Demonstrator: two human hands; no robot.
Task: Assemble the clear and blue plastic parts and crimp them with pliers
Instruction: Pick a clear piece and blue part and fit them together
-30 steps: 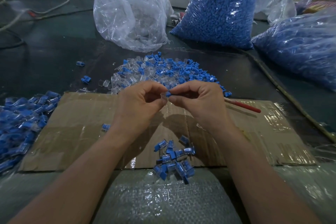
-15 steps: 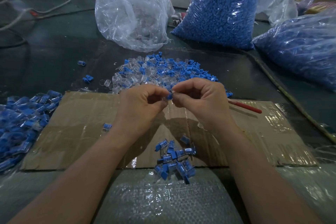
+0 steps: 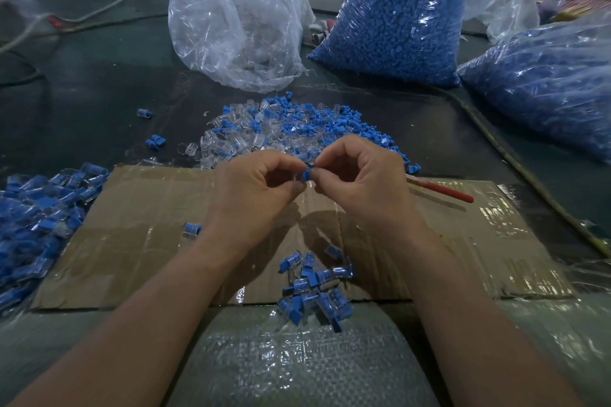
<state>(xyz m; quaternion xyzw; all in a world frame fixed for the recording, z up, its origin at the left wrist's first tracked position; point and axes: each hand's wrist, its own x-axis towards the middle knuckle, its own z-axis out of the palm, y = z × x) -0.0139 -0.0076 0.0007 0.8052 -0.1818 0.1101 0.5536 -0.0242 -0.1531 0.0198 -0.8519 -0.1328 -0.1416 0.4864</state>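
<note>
Dark table [image 3: 82, 92], cardboard sheet [image 3: 148, 225] at its near edge. Left hand [image 3: 254, 188] and right hand [image 3: 360, 175] both pinch one blue part [image 3: 306, 173] at their fingertips, its axis roughly left-right. Red pliers handle [image 3: 443, 191] lies nearer the right hand.

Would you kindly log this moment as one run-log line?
left hand: pinches blue part | right hand: pinches same part | red-handled tool: untouched on cardboard

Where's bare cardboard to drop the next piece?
Bare: cardboard right of the right hand, nearer than the red handle. Cardboard between left hand and blue heap, bar one stray piece. Crowded: small pile between the forearms, mixed pile beyond the hands. Hands pinch one part.
</note>
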